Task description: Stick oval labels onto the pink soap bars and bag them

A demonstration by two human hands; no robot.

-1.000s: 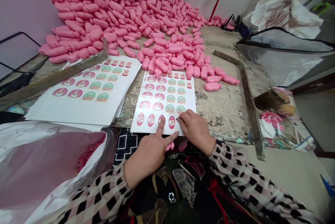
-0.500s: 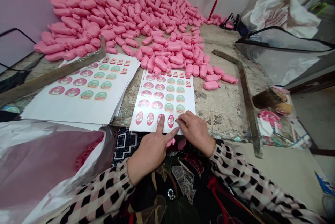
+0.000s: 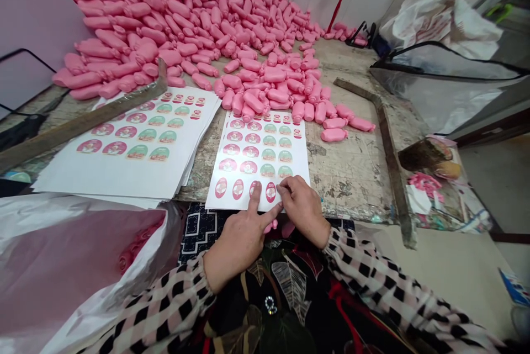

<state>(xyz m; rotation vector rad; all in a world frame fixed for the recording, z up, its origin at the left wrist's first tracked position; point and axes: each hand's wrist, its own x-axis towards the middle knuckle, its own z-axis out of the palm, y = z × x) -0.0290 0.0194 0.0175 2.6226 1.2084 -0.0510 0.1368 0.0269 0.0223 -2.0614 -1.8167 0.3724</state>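
Note:
A sheet of stickers [image 3: 265, 144] lies at the table's front edge, printed with pink and green labels and a bottom row of red ovals. My left hand [image 3: 240, 235] rests over its lower edge, index finger stretched onto one oval and thumb pointing right. From under that palm pokes the end of a small pink bottle [image 3: 271, 226], apparently held by the curled fingers; most of it is hidden. My right hand [image 3: 304, 207] pinches at the right edge of the rightmost oval sticker [image 3: 270, 192], its fingertips close to my left thumb.
A large heap of pink bottles [image 3: 199, 17] covers the back of the table, spilling to the sheet's top. More sticker sheets [image 3: 111, 177] are stacked left under a wooden bar [image 3: 83, 116]. Another bar [image 3: 387, 138] lies right. An open white bag [image 3: 141, 282] stands front left.
My right wrist and forearm have swung slightly left, while its fingertips stay at the same oval sticker. My left hand has barely moved.

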